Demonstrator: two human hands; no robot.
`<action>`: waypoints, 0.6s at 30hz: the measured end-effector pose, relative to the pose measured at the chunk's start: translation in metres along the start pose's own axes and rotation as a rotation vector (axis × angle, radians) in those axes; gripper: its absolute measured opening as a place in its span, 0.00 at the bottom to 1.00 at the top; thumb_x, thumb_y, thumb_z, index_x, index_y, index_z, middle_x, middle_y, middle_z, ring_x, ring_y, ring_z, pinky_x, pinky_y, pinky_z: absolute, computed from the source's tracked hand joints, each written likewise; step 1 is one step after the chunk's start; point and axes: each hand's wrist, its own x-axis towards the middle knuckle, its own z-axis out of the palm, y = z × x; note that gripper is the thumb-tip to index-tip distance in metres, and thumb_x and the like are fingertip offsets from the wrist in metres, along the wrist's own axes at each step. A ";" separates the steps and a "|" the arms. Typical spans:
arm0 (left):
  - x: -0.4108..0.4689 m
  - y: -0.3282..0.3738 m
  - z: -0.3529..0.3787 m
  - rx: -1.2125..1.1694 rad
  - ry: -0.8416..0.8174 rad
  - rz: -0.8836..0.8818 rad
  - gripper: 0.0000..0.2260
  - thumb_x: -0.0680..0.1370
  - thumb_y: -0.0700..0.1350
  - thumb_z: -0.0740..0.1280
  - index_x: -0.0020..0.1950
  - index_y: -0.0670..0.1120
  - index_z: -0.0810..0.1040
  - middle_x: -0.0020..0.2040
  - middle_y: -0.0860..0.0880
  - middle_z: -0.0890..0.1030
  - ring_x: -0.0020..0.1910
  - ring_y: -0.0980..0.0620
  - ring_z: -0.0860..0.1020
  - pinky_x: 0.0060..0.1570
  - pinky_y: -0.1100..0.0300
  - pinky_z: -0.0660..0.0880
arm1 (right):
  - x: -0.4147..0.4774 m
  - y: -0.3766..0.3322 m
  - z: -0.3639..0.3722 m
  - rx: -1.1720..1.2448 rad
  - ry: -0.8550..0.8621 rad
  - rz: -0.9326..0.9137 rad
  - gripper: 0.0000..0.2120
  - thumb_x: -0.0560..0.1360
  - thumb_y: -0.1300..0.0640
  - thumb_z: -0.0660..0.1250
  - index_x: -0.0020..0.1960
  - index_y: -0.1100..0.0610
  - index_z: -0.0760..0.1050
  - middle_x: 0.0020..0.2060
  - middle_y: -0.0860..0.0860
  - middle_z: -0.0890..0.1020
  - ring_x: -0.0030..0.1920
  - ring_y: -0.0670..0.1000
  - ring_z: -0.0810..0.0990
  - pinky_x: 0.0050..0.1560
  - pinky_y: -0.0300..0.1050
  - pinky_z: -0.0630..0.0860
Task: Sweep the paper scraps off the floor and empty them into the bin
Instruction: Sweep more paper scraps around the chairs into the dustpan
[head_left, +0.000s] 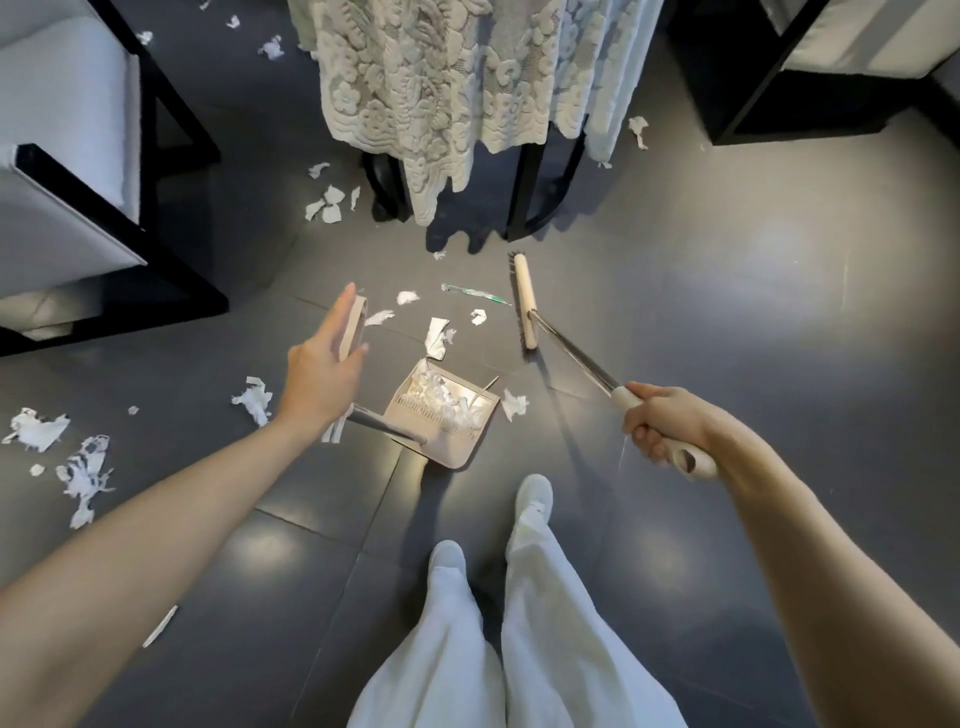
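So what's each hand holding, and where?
Right hand grips the broom by the pale grip at its handle's end. Left hand lies straight-fingered against the dustpan handle's top grip; whether it clasps it cannot be told.
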 end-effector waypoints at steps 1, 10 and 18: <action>0.005 0.001 -0.002 -0.001 0.023 -0.020 0.29 0.79 0.40 0.64 0.76 0.59 0.61 0.56 0.54 0.76 0.52 0.44 0.77 0.58 0.53 0.74 | 0.009 -0.011 -0.002 -0.063 0.006 -0.017 0.30 0.74 0.71 0.58 0.73 0.52 0.64 0.24 0.52 0.68 0.19 0.47 0.64 0.19 0.35 0.65; 0.066 0.006 0.006 0.047 0.084 -0.148 0.29 0.80 0.42 0.64 0.75 0.65 0.59 0.66 0.45 0.75 0.56 0.41 0.77 0.60 0.53 0.73 | 0.107 -0.118 -0.014 -0.763 0.075 -0.239 0.20 0.70 0.67 0.59 0.61 0.57 0.72 0.31 0.54 0.76 0.29 0.52 0.73 0.32 0.42 0.72; 0.118 0.014 0.016 0.082 0.107 -0.185 0.29 0.80 0.43 0.64 0.74 0.67 0.59 0.66 0.50 0.75 0.50 0.47 0.78 0.53 0.63 0.67 | 0.143 -0.124 -0.007 -0.828 -0.186 -0.194 0.17 0.68 0.69 0.56 0.55 0.60 0.70 0.20 0.52 0.74 0.21 0.51 0.72 0.26 0.40 0.71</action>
